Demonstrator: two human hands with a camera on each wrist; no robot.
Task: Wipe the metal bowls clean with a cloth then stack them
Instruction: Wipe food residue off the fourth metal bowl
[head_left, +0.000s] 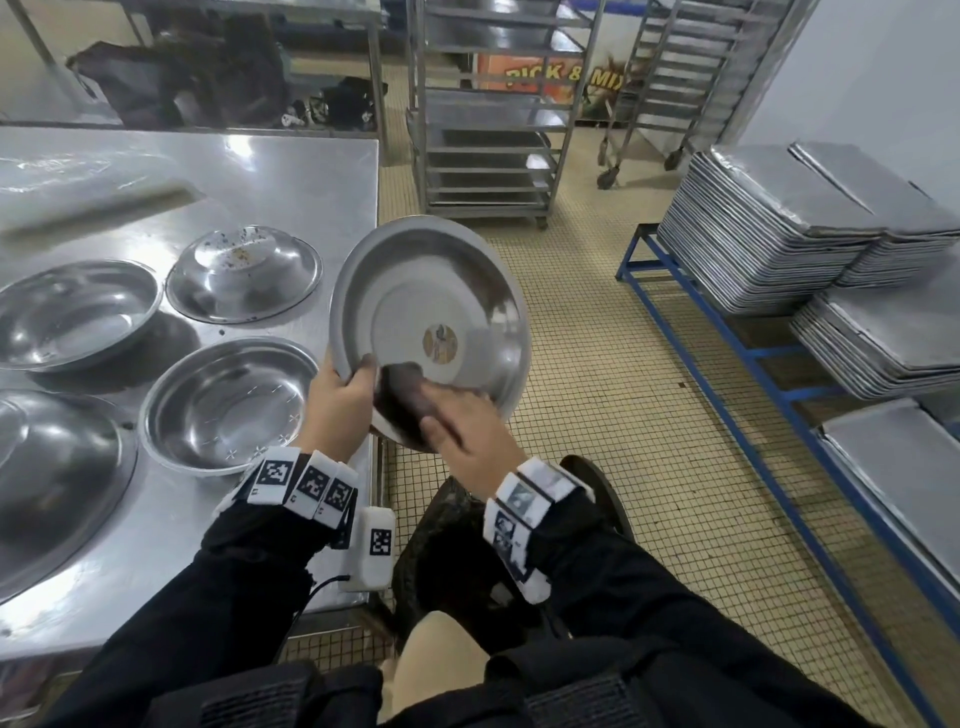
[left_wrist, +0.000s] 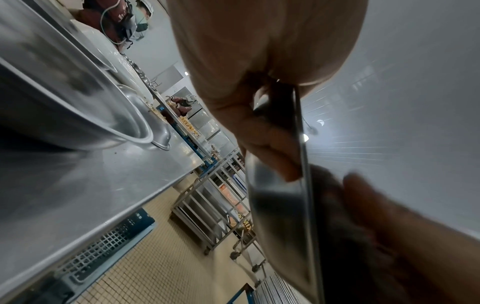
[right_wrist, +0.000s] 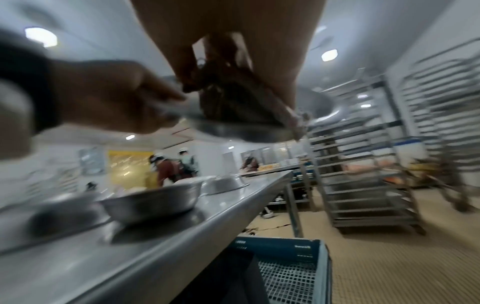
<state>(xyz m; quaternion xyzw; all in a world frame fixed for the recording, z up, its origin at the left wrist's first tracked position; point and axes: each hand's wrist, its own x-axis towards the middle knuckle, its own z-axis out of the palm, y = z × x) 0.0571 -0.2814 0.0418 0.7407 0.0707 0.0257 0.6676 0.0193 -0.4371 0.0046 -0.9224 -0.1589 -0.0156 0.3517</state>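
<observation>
Steel bowls numbered five in the head view: four sat on the steel table (head_left: 291, 171) and one was up in your hands. Of the four, two lay along the table's right edge, a near bowl (head_left: 228, 405) open side up and a far bowl (head_left: 244, 273) turned upside down with specks on its base; two more sat further left, an upper-left bowl (head_left: 75, 314) open side up and a lower-left bowl (head_left: 57, 467) cut by the frame. You held the fifth, the held bowl (head_left: 431, 322), off the table's right edge over the tiled floor (head_left: 597, 415), tilted with its inside and a round sticker facing you. Your left hand (head_left: 337, 400) pinched its lower-left rim, thumb inside and fingers (left_wrist: 272, 144) curled behind the wall. Your right hand (head_left: 462, 431) pressed one dark cloth (head_left: 400, 400) against the lower inside of the bowl, just beside your left thumb; its fingers were blurred, so I could not tell whether they gripped the cloth or lay flat on it. Open floor stretched right of the bowl to a blue-framed stand (head_left: 727, 353) bearing stacks of trays (head_left: 769, 228). Two wheeled racks (head_left: 488, 130) stood well beyond the bowl.
</observation>
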